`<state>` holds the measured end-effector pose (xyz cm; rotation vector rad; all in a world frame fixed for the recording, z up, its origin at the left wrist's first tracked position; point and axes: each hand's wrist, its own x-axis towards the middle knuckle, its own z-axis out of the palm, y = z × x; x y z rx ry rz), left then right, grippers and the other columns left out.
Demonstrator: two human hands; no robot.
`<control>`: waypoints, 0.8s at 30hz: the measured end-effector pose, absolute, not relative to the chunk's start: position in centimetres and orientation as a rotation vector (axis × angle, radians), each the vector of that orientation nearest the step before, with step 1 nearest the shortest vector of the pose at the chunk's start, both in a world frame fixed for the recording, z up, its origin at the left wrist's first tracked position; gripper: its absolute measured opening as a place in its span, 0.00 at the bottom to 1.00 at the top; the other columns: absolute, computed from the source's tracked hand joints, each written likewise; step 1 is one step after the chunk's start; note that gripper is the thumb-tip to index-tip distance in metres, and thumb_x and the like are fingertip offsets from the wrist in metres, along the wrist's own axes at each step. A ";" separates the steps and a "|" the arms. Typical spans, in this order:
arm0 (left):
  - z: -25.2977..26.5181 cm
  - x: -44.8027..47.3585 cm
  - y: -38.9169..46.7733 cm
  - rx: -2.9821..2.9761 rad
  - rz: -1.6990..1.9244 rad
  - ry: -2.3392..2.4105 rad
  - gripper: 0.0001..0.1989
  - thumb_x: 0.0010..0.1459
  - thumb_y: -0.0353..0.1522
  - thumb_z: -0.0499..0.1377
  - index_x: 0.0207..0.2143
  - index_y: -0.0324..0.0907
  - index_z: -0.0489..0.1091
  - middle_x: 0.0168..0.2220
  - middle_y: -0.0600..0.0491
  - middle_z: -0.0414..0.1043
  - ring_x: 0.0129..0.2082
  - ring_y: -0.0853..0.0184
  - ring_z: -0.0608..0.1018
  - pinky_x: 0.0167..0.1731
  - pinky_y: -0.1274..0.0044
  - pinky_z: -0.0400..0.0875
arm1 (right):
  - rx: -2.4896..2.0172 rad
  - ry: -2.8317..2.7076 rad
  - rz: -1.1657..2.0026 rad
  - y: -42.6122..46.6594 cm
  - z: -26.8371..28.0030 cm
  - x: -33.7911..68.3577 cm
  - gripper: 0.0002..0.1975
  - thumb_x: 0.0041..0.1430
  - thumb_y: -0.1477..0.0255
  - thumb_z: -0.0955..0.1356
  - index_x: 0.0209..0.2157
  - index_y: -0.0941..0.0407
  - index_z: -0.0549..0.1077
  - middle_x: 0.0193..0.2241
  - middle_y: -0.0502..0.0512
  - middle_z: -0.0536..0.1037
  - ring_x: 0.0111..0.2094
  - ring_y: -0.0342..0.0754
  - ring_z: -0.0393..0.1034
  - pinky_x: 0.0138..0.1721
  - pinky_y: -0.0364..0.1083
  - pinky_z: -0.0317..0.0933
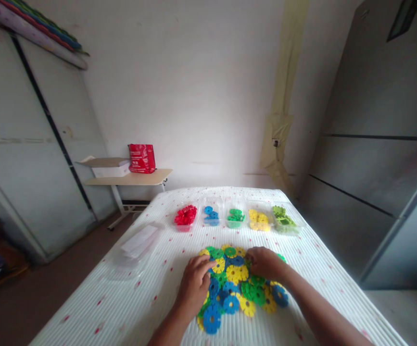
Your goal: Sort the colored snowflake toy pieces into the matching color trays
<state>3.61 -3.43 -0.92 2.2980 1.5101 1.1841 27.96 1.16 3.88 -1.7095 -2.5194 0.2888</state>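
Note:
A loose pile of flat notched plastic discs in blue, yellow and green lies in front of me on the cloth-covered table (150,269). My left hand (195,281) rests at the pile's left side, fingers stretched over the discs, fingertips by a yellow disc (218,265). At the upper right of the pile, my right hand (264,262) has its fingers curled down among the discs; what they hold, if anything, is hidden. Nearest to me lie a blue disc (211,319) and a yellow disc (247,306).
Behind the pile stand clear tubs of red pieces (185,215), blue discs (211,215), green discs (235,216), yellow discs (259,219) and light green pieces (284,218). A clear plastic tray (125,271) with white sheets (140,241) lies left. A side table (139,179) holds a red bag (142,158).

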 end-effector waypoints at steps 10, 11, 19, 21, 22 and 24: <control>-0.2 3.6 -3.6 2.273 1.132 1.523 0.19 0.51 0.25 0.50 0.41 0.45 0.74 0.44 0.47 0.72 0.46 0.61 0.72 0.48 0.65 0.68 | -1.758 -2.343 0.432 0.7 4.9 27.7 0.08 0.40 0.78 0.64 0.25 0.57 0.73 0.25 0.53 0.76 0.27 0.44 0.67 0.23 0.39 0.50; -0.3 3.6 -3.6 2.270 1.137 1.520 0.19 0.51 0.25 0.50 0.41 0.46 0.74 0.44 0.47 0.72 0.46 0.61 0.72 0.48 0.65 0.68 | -1.741 -2.328 0.463 0.7 5.0 27.8 0.07 0.40 0.79 0.64 0.24 0.57 0.73 0.24 0.52 0.76 0.26 0.43 0.67 0.23 0.39 0.50; -0.6 3.5 -3.3 2.238 1.130 1.527 0.18 0.51 0.26 0.51 0.41 0.45 0.74 0.44 0.47 0.72 0.47 0.61 0.72 0.49 0.65 0.67 | -1.689 -2.049 0.535 2.2 7.5 31.1 0.07 0.44 0.78 0.64 0.29 0.57 0.71 0.21 0.47 0.74 0.19 0.38 0.65 0.20 0.37 0.55; -0.6 3.5 -3.4 2.236 1.128 1.524 0.18 0.51 0.26 0.50 0.41 0.45 0.74 0.44 0.47 0.72 0.47 0.61 0.72 0.49 0.64 0.67 | -1.748 -1.915 0.407 2.8 8.7 33.4 0.06 0.45 0.76 0.63 0.28 0.57 0.70 0.21 0.47 0.74 0.20 0.40 0.66 0.21 0.38 0.56; -0.5 3.5 -3.4 2.237 1.126 1.520 0.18 0.51 0.26 0.50 0.41 0.45 0.74 0.44 0.47 0.72 0.47 0.61 0.72 0.49 0.64 0.67 | -1.780 -1.842 0.327 3.2 9.3 34.6 0.06 0.45 0.75 0.63 0.28 0.57 0.70 0.21 0.48 0.74 0.21 0.41 0.67 0.23 0.38 0.56; -0.5 3.5 -3.4 2.241 1.126 1.515 0.18 0.52 0.27 0.50 0.42 0.45 0.74 0.44 0.47 0.72 0.47 0.61 0.72 0.48 0.64 0.67 | -1.844 -1.697 0.158 3.9 10.3 36.9 0.06 0.45 0.73 0.63 0.28 0.57 0.69 0.23 0.50 0.74 0.24 0.44 0.68 0.26 0.40 0.56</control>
